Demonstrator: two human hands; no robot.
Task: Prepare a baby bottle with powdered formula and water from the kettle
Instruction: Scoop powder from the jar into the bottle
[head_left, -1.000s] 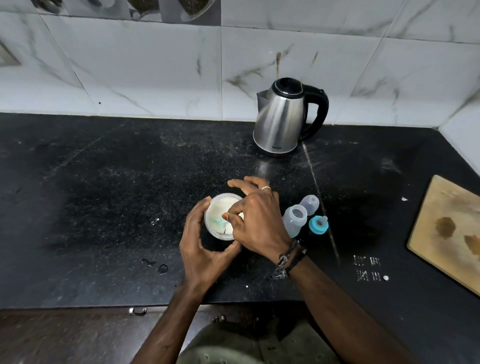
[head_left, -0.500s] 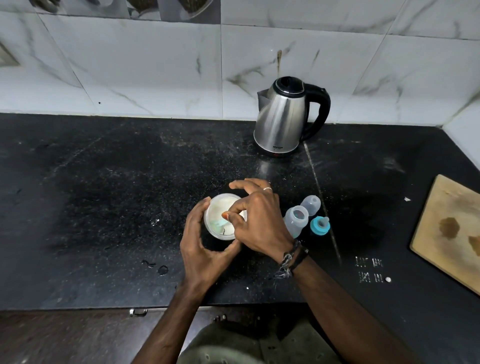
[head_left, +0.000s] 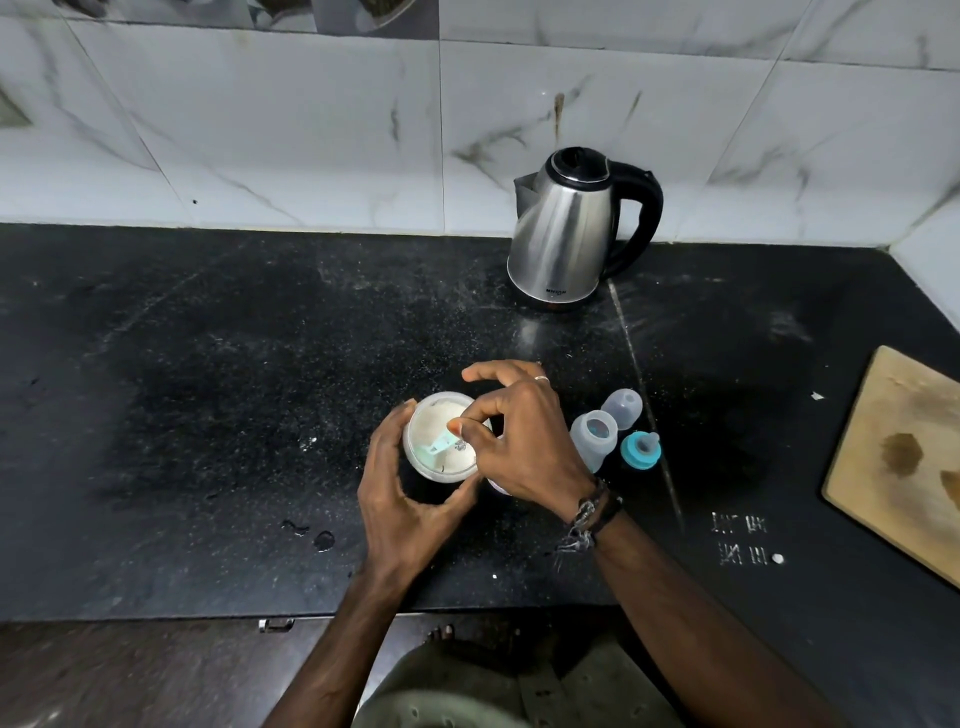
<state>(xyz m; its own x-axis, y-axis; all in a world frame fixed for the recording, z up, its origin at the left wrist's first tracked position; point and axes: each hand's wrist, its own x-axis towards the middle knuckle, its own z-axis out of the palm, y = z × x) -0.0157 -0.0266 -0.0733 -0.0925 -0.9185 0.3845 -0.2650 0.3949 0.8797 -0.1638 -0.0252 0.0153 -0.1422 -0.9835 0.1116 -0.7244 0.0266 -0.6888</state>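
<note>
On the kettle (head_left: 563, 236) base, a small label, perhaps illegible.

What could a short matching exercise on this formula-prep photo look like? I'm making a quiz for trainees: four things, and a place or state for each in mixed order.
Things:
1 kettle
2 scoop
3 baby bottle
4 teal nipple ring

Places or states:
A open, without its top
B inside the formula container, pinched by the right hand
C at the back by the tiled wall
D on the counter, right of the bottle

Pairs: 1-C, 2-B, 3-A, 4-D
</note>
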